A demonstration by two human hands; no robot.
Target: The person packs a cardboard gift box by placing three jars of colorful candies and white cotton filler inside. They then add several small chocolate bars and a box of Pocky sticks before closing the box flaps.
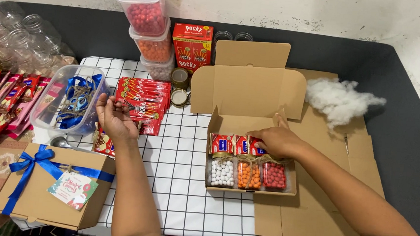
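Observation:
An open cardboard box (248, 88) lies on a checked cloth (181, 180). Inside it stand three small jars: white sweets (223, 173), orange sweets (249, 175) and red sweets (275, 176), each tied with twine. Red snack packets (228, 144) lie above the jars. My right hand (278, 140) rests palm down on the rightmost packets in the box. My left hand (114, 118) hovers with loosely curled fingers over a pile of red snack packets (142, 101), beside a clear tub (60, 103); it holds nothing that I can see.
A closed cardboard box with a blue ribbon and a card (50, 185) sits at the front left. Stacked clear containers of sweets (150, 25), a red biscuit carton (192, 45), empty jars (16, 35), two lids (179, 86) and white stuffing (339, 100) lie around. Flat cardboard (359, 163) lies at right.

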